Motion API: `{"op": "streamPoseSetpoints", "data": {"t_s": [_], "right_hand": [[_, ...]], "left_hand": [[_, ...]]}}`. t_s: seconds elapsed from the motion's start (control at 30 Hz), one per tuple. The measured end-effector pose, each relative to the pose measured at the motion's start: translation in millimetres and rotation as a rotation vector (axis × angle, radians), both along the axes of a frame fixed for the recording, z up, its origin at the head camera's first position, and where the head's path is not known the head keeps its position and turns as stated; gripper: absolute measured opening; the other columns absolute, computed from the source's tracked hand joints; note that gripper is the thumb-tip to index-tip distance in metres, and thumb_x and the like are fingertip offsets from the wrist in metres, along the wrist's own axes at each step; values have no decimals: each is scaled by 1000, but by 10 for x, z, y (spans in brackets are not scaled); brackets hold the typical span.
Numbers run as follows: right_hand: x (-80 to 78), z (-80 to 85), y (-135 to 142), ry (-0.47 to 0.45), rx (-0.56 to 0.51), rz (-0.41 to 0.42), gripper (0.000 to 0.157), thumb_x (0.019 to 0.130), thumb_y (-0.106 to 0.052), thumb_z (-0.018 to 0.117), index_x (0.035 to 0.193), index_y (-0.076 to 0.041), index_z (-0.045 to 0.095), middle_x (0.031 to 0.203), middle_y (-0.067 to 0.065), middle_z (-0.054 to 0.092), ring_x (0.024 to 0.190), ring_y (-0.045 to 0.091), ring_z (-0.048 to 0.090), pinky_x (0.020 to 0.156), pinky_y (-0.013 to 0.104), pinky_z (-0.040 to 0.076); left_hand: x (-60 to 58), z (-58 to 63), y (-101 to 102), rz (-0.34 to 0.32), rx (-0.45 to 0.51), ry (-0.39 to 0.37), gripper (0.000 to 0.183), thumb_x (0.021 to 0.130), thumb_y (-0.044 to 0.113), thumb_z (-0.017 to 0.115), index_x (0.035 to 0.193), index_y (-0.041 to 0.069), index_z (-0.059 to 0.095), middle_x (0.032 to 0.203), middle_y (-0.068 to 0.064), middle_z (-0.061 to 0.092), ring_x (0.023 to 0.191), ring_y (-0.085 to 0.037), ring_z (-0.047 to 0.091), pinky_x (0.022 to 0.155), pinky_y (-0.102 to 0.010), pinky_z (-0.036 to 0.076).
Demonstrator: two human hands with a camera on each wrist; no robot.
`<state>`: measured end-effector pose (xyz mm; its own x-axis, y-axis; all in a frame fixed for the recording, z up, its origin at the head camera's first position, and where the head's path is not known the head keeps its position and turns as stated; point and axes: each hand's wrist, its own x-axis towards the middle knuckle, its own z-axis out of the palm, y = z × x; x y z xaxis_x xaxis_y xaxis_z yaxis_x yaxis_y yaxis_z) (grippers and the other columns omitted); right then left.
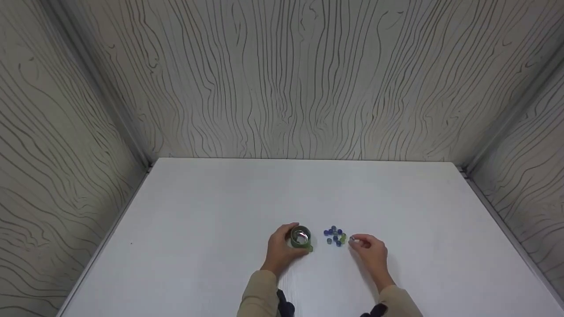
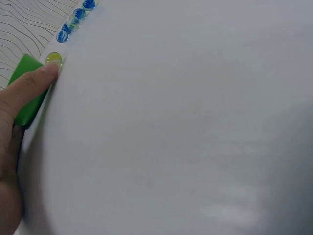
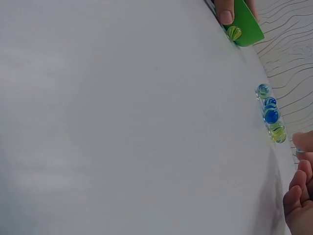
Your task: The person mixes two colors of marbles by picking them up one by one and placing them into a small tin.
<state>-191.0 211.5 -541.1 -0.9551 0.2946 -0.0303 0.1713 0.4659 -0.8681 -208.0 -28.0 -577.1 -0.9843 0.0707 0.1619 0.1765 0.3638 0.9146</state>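
My left hand (image 1: pixel 280 252) grips a small green cup (image 1: pixel 294 245) around its side, thumb toward me and fingers on the far side. The cup's mouth faces up in the head view, and its inside looks shiny. A yellow-green marble (image 3: pixel 234 33) lies against the cup by the left thumb. To the right, a loose cluster of blue and green glass marbles (image 1: pixel 335 238) rests on the white table. Just right of that cluster, my right hand (image 1: pixel 372 255) pinches a small bluish marble (image 1: pixel 352 238) between thumb and index finger; the fingers hide most of it.
The white tabletop (image 1: pixel 211 198) spreads out around both hands. Panels with a wood-grain pattern, the back wall (image 1: pixel 282 79) and side walls (image 1: pixel 39 167), stand beyond its edges. A tiny dark speck (image 1: pixel 131 243) shows on the table's left part.
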Motion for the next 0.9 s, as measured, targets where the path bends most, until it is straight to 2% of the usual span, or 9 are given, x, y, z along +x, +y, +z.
{"op": "streamPoseSetpoints", "data": {"t_s": [0.3,0.7,0.9], "right_hand": [[-52,83,-46,8,31,27,20,83,-7,70,101,2,71,76,2,58,71,9,47,59,13,41],[-59,119,-198,56,46,75,18,81,-3,70,98,2,71,75,5,59,68,6,47,57,12,41],[-59,107,-297,126,54,93,18,77,-1,73,94,4,71,76,8,64,65,0,46,58,12,42]], "left_hand": [[-14,-29,0,12,-8,28,69,66,17,87,129,11,58,123,-1,65,120,-22,61,108,-35,50],[-14,-15,-10,15,-13,1,68,66,18,87,128,17,59,125,0,65,121,-19,60,110,-35,48],[-17,-39,-10,5,-16,22,69,65,18,87,128,14,58,122,0,65,120,-20,61,109,-35,49]]}}
